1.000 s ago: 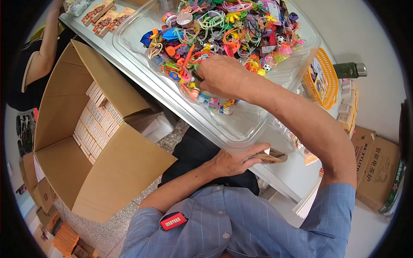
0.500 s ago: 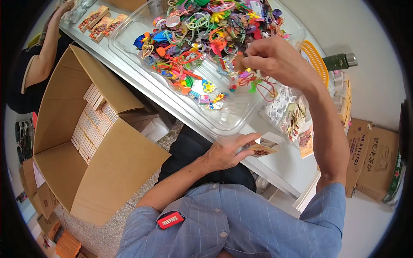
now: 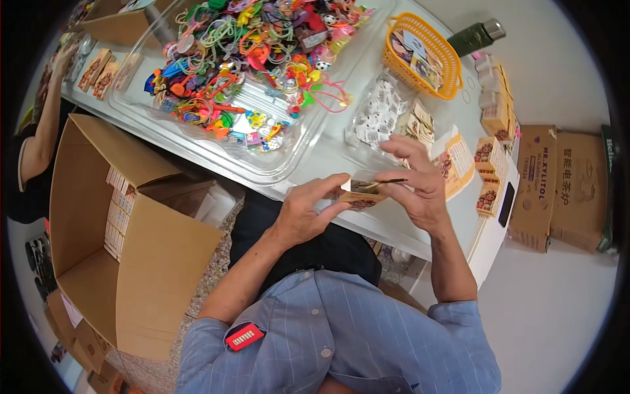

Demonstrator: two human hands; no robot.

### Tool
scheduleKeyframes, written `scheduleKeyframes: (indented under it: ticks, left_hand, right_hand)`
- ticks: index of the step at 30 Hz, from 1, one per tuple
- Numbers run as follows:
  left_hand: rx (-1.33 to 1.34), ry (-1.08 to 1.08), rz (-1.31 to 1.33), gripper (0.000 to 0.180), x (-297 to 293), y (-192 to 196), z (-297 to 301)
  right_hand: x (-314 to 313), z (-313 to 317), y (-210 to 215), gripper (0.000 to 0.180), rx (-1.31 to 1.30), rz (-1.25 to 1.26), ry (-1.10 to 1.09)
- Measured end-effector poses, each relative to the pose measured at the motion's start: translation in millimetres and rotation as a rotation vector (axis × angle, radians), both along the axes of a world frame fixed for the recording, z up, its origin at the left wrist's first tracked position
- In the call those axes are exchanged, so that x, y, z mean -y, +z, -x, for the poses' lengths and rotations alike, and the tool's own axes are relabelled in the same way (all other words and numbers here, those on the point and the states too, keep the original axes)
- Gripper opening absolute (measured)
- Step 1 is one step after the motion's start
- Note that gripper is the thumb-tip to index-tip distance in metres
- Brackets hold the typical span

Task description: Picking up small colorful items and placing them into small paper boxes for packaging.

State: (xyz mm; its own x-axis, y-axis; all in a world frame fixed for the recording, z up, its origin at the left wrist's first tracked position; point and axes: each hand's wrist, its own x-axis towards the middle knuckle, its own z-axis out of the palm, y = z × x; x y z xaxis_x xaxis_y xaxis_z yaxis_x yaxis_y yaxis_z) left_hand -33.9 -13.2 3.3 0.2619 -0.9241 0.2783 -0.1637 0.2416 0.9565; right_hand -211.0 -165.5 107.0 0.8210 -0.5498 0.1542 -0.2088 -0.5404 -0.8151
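My left hand (image 3: pixel 303 211) is closed on a small printed cardboard box (image 3: pixel 362 201), thumb and fingers gripping its left end. The box is open at the top, with a white flap raised. At its right end my right hand (image 3: pixel 423 190) pinches a thin dark strip-like thing (image 3: pixel 394 180), seen edge-on at the opening; its kind is too small to make out. Just beyond the hands lie a clear bag of small white packets (image 3: pixel 378 111) and a bundle of cards (image 3: pixel 420 126). A clear plastic tray (image 3: pixel 279 172) holds a heap of colourful trinkets and cords (image 3: pixel 252 56).
A yellow basket (image 3: pixel 453 82) of cards stands near a green flask (image 3: pixel 476 37). Small printed boxes (image 3: pixel 487 197) sit on the table's right side. On the left is a large open carton (image 3: pixel 164 282) of packed boxes; another person's arm (image 3: pixel 46 131) shows beyond it.
My right hand has come down from the trinket tray to the small box and now pinches a thin dark thing. My left hand still holds the box. The view has shifted rightward.
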Motion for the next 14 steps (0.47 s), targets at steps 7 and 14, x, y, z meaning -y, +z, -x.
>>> scheduleKeyframes:
  ticks: [7, 14]
  left_hand:
    - [-0.016, 0.011, 0.017, 0.058, -2, -6, 4]
    - [-0.004, 0.013, -0.004, 0.059, -4, -4, 3]
  right_hand:
    - [-11, 3, -2, 0.020, -0.142, 0.095, 0.032]
    - [-5, 8, 11, 0.018, -0.202, 0.153, 0.071]
